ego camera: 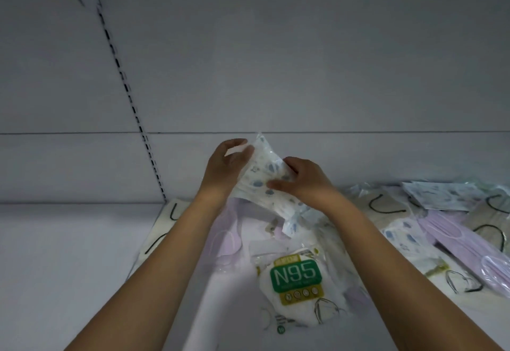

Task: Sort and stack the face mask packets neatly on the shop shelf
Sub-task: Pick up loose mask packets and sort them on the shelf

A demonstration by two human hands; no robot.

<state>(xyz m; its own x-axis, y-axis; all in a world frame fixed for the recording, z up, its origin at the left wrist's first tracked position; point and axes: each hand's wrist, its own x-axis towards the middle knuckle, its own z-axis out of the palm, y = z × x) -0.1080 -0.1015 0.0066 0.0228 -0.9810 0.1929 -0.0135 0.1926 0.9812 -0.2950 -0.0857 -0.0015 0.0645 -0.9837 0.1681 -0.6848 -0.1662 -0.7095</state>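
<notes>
Both hands hold up a clear packet of white masks with a blue pattern above the shelf. My left hand grips its upper left edge, and my right hand grips its right side, thumb across the front. Below them lies a white packet with a green N95 label. Pale purple mask packets lie under my left forearm. More packets spread to the right: blue-patterned ones, purple ones and beige ones with black ear loops.
The white shelf board stretches left of the pile. A white back panel rises behind, with a slotted upright running diagonally at the left. A beige packet with black loops lies at the pile's left edge.
</notes>
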